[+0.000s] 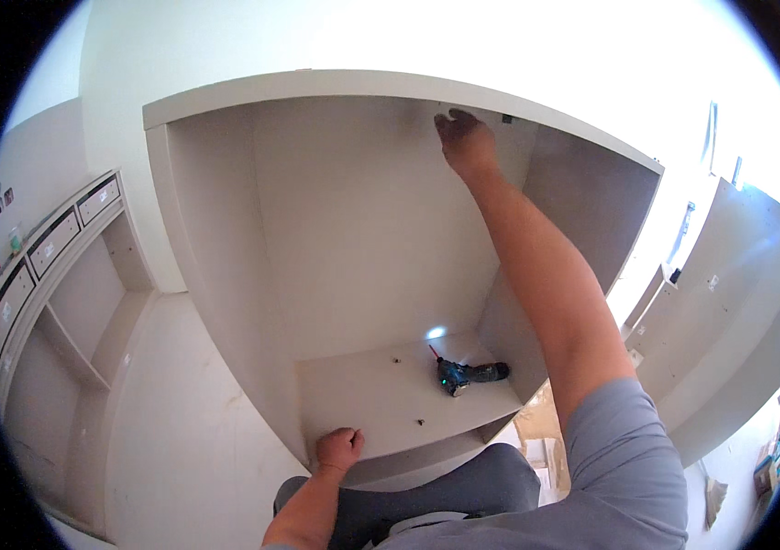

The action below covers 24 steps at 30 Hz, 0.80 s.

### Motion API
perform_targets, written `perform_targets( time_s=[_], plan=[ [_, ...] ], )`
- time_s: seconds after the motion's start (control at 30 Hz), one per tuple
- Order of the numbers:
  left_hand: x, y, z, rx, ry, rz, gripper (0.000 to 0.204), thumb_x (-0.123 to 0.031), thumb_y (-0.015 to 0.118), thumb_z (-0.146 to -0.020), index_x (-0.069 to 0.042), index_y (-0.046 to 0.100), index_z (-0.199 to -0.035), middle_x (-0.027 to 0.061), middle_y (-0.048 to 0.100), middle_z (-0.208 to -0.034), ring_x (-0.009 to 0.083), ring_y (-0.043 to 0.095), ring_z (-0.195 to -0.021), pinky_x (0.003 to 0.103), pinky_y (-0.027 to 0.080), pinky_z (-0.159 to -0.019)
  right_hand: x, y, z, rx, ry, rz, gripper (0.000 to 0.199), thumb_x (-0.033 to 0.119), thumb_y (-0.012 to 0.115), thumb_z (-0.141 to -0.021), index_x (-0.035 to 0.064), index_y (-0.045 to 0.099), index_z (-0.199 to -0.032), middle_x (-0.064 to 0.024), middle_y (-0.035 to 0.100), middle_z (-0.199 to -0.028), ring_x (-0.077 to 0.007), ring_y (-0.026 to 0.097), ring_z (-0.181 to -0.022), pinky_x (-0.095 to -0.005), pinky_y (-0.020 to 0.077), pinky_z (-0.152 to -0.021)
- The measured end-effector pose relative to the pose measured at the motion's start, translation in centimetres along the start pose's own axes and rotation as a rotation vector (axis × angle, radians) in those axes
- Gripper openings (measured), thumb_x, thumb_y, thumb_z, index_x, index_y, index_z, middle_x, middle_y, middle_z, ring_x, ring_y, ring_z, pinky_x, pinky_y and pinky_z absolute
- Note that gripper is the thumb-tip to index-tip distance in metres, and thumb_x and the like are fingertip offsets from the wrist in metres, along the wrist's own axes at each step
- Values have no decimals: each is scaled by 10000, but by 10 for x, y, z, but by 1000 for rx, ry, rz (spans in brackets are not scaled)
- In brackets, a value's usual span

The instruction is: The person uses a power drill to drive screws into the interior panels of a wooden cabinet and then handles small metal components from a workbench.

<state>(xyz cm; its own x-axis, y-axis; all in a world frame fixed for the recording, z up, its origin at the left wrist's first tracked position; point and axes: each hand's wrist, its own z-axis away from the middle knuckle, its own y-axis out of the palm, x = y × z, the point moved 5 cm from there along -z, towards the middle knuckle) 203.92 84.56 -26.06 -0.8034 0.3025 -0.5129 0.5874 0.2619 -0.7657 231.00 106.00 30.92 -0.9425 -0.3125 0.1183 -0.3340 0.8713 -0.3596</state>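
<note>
- Filling the middle of the view, a tall white cabinet carcass (353, 229) stands open toward the person, with a top panel at the far end, two side walls, a plain back panel and a bottom shelf near the person's knees; its inside is bare apart from a tool and a few specks.
- Standing at the far left, a second white unit (60, 302) has small drawers along its top and open shelves below; more white panels (729, 302) lean at the right, well apart from both hands.
- Reaching up and away, the right arm in a grey sleeve (628, 449) runs from the lower right to the cabinet's upper right inner corner.
- At that corner the right hand (466, 142) is seen from the back, fingers curled together and pressed to the underside of the top panel beside a small dark fitting (506, 118); whether the fingertips pinch anything cannot be told.
- Near the lower edge, the left hand (339, 449) is closed into a loose fist, knuckles up, gripping the front lip of the bottom shelf (381, 403); it holds nothing else.
- On the right part of that shelf lies a teal and black cordless drill (468, 374), on its side, its red-tipped bit pointing left and far, a small bright spot of light (436, 333) on the panel just beyond it; it lies well apart from both hands.
- Two small dark specks, perhaps screws (397, 359), lie on the shelf left of the drill.
</note>
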Motion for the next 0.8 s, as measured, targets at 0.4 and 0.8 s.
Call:
perform_targets(
  time_s=[0.4,0.8],
  plan=[
    [-1,0,-1,-14,17,-20,330,-350,644,-891,-86,650,-692,144,670,-728,385,658,-666,501,521,-597,17,69,-7,205,649,-1848,281,241,417,-1087,59,615,-1006,-44,600,-812,-172,567,-699,-311,489,-632],
    [-7,1,-10,139,-37,-91,346,-375,636,-899,-84,670,-716,158,677,-750,390,665,-707,529,517,-653,-11,66,107,675,291,-784,274,259,498,-1053,33,646,-1009,-71,662,-901,-197,607,-752,-365,507,-705]
  ],
)
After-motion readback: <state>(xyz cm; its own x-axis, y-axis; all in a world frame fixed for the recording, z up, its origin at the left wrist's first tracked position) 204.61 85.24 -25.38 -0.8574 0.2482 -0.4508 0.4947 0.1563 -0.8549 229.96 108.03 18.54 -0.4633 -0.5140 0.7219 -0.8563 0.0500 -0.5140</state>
